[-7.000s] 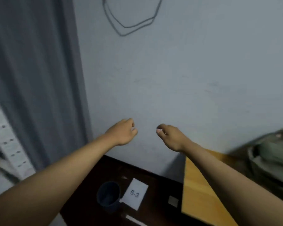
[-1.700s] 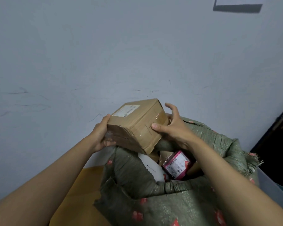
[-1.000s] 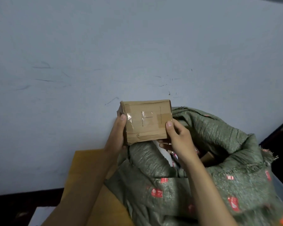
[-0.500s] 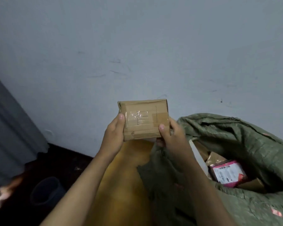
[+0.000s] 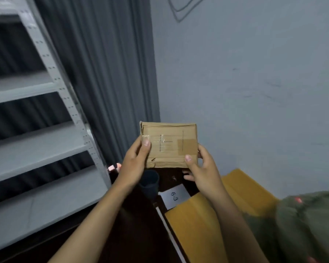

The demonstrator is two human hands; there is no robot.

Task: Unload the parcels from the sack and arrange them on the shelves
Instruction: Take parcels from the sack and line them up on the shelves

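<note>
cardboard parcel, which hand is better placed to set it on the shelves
Left. Both hands grip the cardboard parcel, but the shelves stand on the person's left, on the left hand's side. The right hand would have to cross the body.

The sack [image 5: 300,224] is motion-blurred and cut off by the right and bottom edges; its contents cannot be seen. The shelving unit [image 5: 36,145] is cut off at the left edge. Fingers of both hands are hidden behind the cardboard parcel [image 5: 169,144].
</note>
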